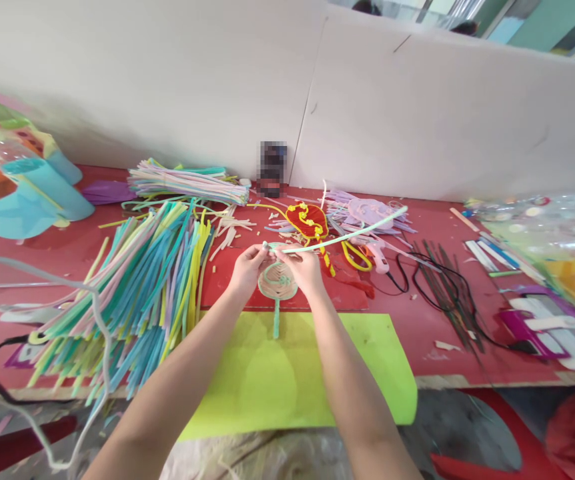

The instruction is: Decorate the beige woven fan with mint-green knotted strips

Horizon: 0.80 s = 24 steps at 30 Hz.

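Pale mint fuzz catches my eye first, in the one view there is, looking down from the person's head: a long pale green stem [352,235], its free end sweeping up and out to the right. The left hand [248,267] has thumb and fingers pinched close, apparently on the stem's near end; the right hand [303,270] grips it just beside, fingertips narrow on the soft pile. Holding it so near that end, I'd judge, gives fine control while the long remainder stays out of the way.

Right under the hands is a fan-shaped piece [278,291], peach and mint, lying on a red board [235,277], its handle pointing back at the person over a yellow-green sheet [372,360]. The board probably keeps the work flat. A heap of coloured stems [152,273] sits to the left, presumably for easy picking, and a pink glue gun [378,257] lies within reach on the right, near a red fan with yellow trim [306,221].

Some of it I can't make out. The fingers cover the fan-shaped piece's upper edge, so whether the stem is joined there I can't tell. A dark object [272,167] against the wall [192,87] is blurred into blocks — and a pale strand [98,310] at the left is smeared, running out of sight. The clear plastic [562,227] on the far right is cut off.
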Motion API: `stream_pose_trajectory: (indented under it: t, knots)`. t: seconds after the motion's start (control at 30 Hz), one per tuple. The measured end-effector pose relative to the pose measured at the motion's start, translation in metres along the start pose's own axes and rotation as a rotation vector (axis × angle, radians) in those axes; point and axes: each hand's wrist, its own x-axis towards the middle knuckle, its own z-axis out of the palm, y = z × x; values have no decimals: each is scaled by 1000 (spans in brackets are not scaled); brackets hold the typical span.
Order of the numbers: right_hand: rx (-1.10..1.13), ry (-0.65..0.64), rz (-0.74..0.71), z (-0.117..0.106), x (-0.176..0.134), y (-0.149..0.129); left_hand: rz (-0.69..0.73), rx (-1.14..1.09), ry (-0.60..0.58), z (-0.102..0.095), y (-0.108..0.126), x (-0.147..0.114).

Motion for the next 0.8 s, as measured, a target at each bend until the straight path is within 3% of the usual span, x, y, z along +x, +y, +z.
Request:
stream_pose_trajectory:
  t: [0.1, 0.2, 0.33, 0.8]
  knots:
    - [-1, -74, -43, -9, 3, 0, 51, 199, -31, -8, 6, 3]
    - [23, -34, 59, -16, 3, 1, 40, 343, -188, -12, 10, 4]
    - [-15, -157, 117, -19, 0, -2, 22, 481, -337, -11, 9, 2]
    - [-126, -337, 86, -33, -3, -12, 14, 536, -343, -5, 7, -4]
